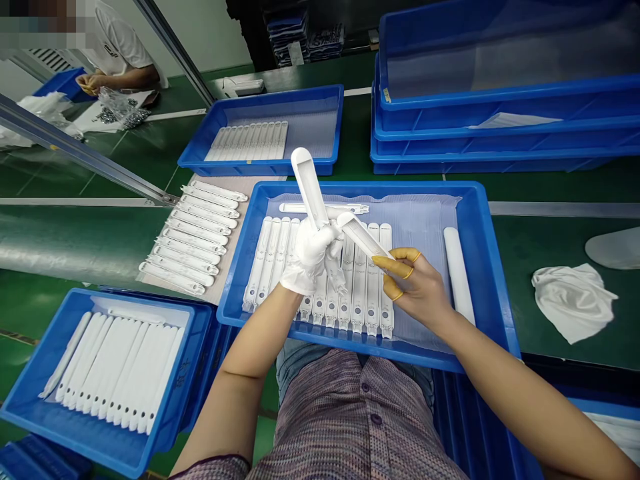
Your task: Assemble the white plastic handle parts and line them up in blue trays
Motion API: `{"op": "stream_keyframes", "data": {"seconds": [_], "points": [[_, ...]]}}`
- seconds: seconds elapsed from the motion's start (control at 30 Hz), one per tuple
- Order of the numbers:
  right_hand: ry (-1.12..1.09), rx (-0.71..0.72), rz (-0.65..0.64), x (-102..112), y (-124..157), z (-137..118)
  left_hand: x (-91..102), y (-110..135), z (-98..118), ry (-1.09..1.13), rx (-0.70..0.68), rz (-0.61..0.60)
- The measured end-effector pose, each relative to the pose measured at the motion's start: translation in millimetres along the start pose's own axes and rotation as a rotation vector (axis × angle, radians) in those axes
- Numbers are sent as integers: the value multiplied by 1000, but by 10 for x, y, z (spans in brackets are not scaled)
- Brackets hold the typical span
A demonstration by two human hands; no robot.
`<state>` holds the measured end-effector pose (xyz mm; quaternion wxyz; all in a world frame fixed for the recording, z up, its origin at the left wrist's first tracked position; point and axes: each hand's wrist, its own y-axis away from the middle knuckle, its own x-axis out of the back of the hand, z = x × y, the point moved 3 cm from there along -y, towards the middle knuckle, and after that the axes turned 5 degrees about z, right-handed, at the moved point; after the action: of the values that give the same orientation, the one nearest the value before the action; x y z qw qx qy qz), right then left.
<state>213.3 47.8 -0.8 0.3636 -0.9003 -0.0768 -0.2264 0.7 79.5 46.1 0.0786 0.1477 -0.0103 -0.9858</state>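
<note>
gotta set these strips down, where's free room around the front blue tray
Inside the front blue tray, liner shows between the strip row and the white rod. Green bench lies between the tray and the white cloth. Crowded under the left hand and right hand.

Strips (359, 287) in tray (370, 188), loose row (190, 240) left, stacked trays (500, 127) right

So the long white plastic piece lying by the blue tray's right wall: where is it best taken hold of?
Probably grip the white plastic piece around its middle, from above, with the right hand: it lies long and straight, apart from the row of strips.
</note>
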Motion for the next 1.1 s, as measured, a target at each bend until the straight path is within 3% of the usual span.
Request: {"op": "stream_keyframes", "data": {"seconds": [0.1,0.23,0.33,0.5,0.6,0.7,0.77,0.9,1.03,1.1], "points": [[-47,-73,55,42,-50,42,20,-8,-71,-4,24,-30],[-193,-309,200,244,-152,175,17,4,-264,-168,140,-34],[-215,-465,243,438,-208,250,-124,36,-414,-286,142,-70],[-135,-475,215,652,-183,259,-596,81,-774,-528,-58,-326],[-150,-472,217,726,-82,268,-813,48,-1117,-736,-84,-432],[-204,-504,243,803,52,316,-873,-19,-1374,-962,-34,-416],[-258,-546,222,830,148,368,-849,-49,-1408,-1010,-20,-371],[-300,-604,130,760,336,407,-825,0,-1250,-660,53,-342],[-202,-530,-7,577,464,255,-955,204,-1126,-279,211,-455],[-185,-494,-105,561,486,220,-995,302,-1079,-63,307,-449]]}}
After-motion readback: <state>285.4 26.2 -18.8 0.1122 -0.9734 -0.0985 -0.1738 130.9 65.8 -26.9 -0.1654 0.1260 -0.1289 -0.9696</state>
